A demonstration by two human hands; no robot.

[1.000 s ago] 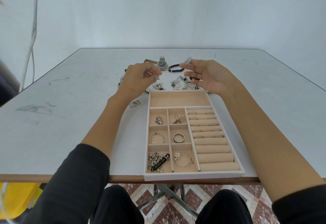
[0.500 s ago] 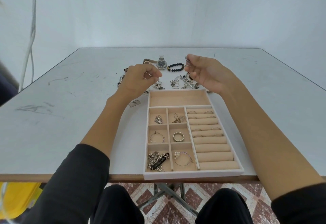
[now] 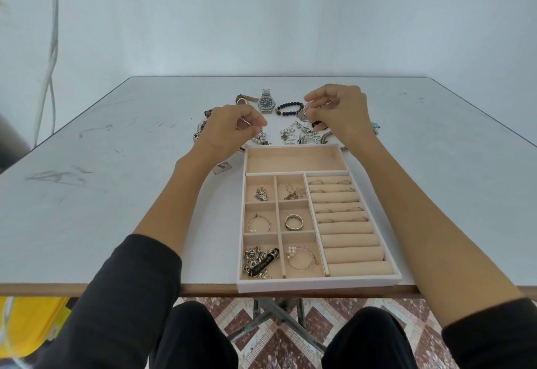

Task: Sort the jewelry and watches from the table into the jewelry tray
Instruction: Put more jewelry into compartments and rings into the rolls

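Right hand [image 3: 343, 115] has closed since a moment ago: its fingers, spread before, now curl and pinch a silver piece [image 3: 303, 114]. Left hand [image 3: 229, 130] pinches a thin hoop [image 3: 245, 122], as before. Between the hands lie loose jewelry [image 3: 302, 136], a watch [image 3: 266, 102] and a bead bracelet [image 3: 289, 106]. Below both hands, between the forearms, sits the tray [image 3: 319, 283].

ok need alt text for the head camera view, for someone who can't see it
Seen from above, a person's two hands hover over loose jewelry on a white table, the left hand pinching a thin wire piece, the right hand a silver piece. A partly filled beige jewelry tray sits nearer, a watch beyond.
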